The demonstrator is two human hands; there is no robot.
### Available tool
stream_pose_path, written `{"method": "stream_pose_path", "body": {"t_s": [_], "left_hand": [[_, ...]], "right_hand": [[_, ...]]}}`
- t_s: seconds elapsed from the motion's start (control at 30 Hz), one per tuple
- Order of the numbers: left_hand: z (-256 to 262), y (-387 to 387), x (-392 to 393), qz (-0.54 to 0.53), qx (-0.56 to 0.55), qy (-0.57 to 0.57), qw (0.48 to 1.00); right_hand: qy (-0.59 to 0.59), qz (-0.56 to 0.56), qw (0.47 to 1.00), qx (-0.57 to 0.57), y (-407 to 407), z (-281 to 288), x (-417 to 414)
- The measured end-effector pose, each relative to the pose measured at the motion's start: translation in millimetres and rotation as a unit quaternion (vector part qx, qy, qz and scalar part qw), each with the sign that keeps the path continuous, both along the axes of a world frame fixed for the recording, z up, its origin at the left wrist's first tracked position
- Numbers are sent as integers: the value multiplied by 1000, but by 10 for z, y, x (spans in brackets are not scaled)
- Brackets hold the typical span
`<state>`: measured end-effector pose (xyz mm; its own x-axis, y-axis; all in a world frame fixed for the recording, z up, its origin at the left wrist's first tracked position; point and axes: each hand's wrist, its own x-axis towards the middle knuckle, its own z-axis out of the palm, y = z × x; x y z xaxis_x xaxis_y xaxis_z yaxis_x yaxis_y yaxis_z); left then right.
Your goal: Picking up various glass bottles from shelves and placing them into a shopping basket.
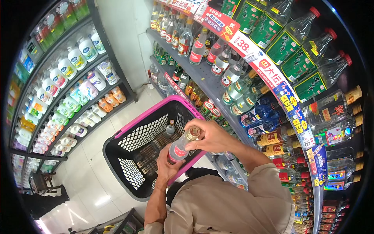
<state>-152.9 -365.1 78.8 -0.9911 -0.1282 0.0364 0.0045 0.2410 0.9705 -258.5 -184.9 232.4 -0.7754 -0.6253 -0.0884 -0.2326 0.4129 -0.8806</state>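
My left hand [169, 163] is wrapped around the lower body of a clear glass bottle [178, 147] with a red label. My right hand [211, 136] grips the same bottle at the neck, just below its gold-coloured cap [193, 132]. The bottle is tilted, cap towards the upper right, above the near side of a black plastic shopping basket [108, 152] with a pink rim [143, 116]. Inside the basket, a smaller clear bottle [170, 128] stands near the far end. My hands and the bottle hide part of the basket's near edge.
Shelves [201, 71] full of glass bottles rise on the right, with a price strip [244, 44] along a curved edge. Jugs and pump bottles [77, 57] fill a shelf unit on the left. A wooden stool [43, 184] stands on the tiled floor [96, 166] at the lower left.
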Motion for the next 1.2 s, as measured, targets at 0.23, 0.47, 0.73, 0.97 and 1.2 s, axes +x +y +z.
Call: {"method": "stream_pose_path", "body": {"t_s": [0.23, 0.47, 0.73, 0.97, 1.2], "left_hand": [[79, 149, -295, -46, 10, 12, 999], [65, 392, -711, -78, 30, 13, 996], [188, 745, -1839, -37, -6, 167, 985], [175, 1028, -2710, -35, 7, 239, 970], [40, 1067, -3242, -23, -13, 275, 961]], "right_hand": [[-76, -57, 993, -72, 85, -344, 26], [-29, -113, 987, -107, 215, -360, -205], [59, -249, 939, -229, 277, -209, -758], [81, -312, 915, -242, 348, -502, -1409], [196, -353, 902, -153, 386, -743, -1801]]}}
